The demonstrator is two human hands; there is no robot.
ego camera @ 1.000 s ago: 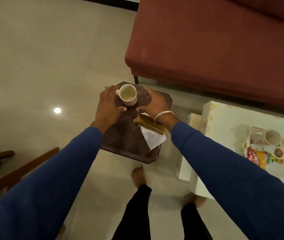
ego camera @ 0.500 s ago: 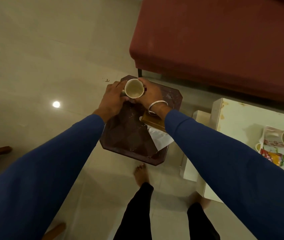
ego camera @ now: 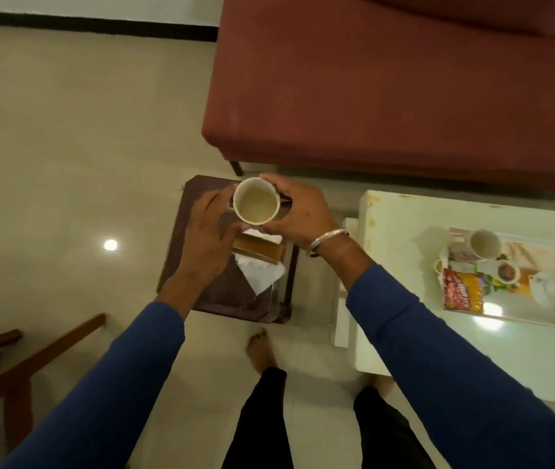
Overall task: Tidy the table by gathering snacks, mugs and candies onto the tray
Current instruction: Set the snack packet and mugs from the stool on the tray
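Cream mug (ego camera: pixel 256 204) upright, empty | right hand (ego camera: pixel 298 214) grips it | left hand (ego camera: pixel 206 231) relaxed

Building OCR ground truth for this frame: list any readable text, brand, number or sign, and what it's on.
Nothing can be read for certain.
Red and orange snack packet on the tray: pale print, too blurred to read.
Patterned mug on the tray: red marks, not legible as text.
Mug gripped by the right hand: no text visible.
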